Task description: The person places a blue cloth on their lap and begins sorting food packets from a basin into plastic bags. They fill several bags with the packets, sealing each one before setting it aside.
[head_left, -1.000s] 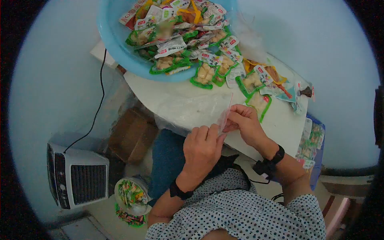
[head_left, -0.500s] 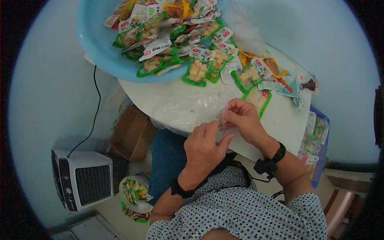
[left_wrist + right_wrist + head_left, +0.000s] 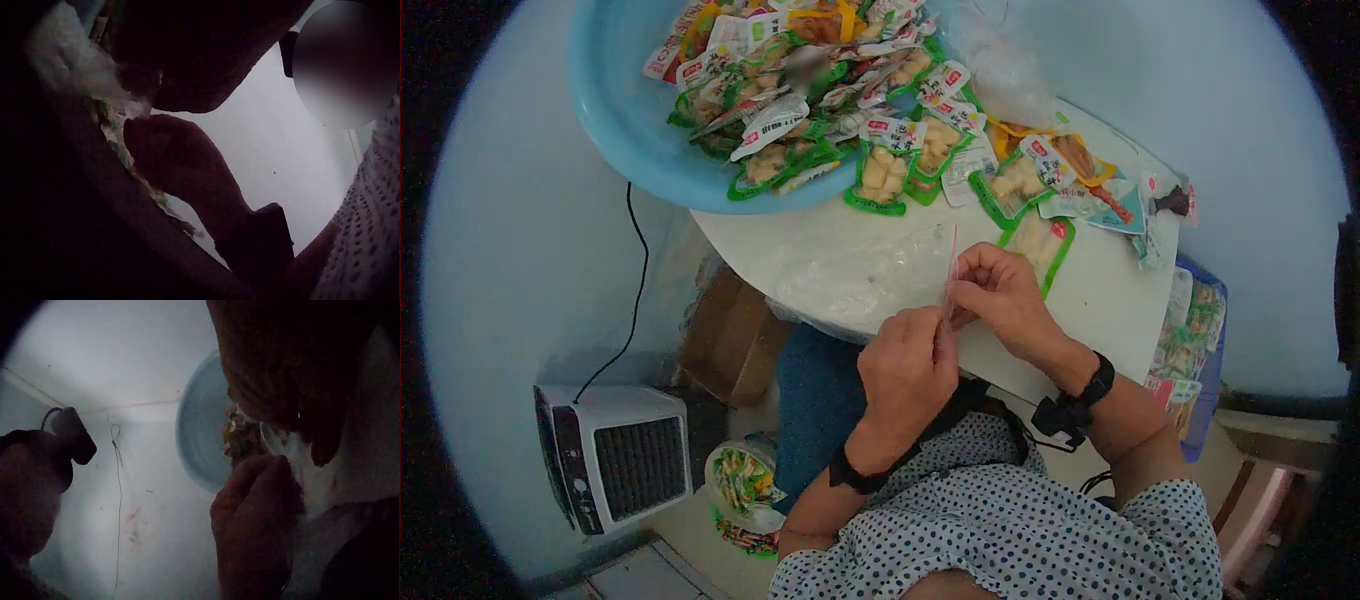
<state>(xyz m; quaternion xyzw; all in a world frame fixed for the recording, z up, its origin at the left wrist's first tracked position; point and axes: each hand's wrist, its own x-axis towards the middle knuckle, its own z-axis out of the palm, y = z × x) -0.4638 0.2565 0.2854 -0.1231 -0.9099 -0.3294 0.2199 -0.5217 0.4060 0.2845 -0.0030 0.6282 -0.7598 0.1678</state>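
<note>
A clear plastic bag (image 3: pixel 855 275) with a pinkish-red strip along its edge lies flat over the front of the white table. The left hand (image 3: pixel 907 375) pinches the lower end of that strip. Just to its right, the right hand (image 3: pixel 1005 300) pinches the same edge with thumb and curled fingers. In the left wrist view the bag (image 3: pixel 75 62) hangs at the upper left, beside the dark right hand (image 3: pixel 181 156). The right wrist view shows the left hand (image 3: pixel 253 525) close below the right hand (image 3: pixel 287 369), fingertips dim.
A blue basin (image 3: pixel 620 130) full of food packets stands at the back left. More packets (image 3: pixel 880 178) lie on the white table (image 3: pixel 1100 310). On the floor are an air cooler (image 3: pixel 640 460), a cardboard box (image 3: pixel 725 335) and a bucket of packets (image 3: pixel 745 480); a blue crate (image 3: pixel 1212 370) is at right.
The head view has shifted, so the basin sits further left. Both hands have moved slightly left with the bag's edge; the left hand's thumb and fingers spread, then closed on it again.
</note>
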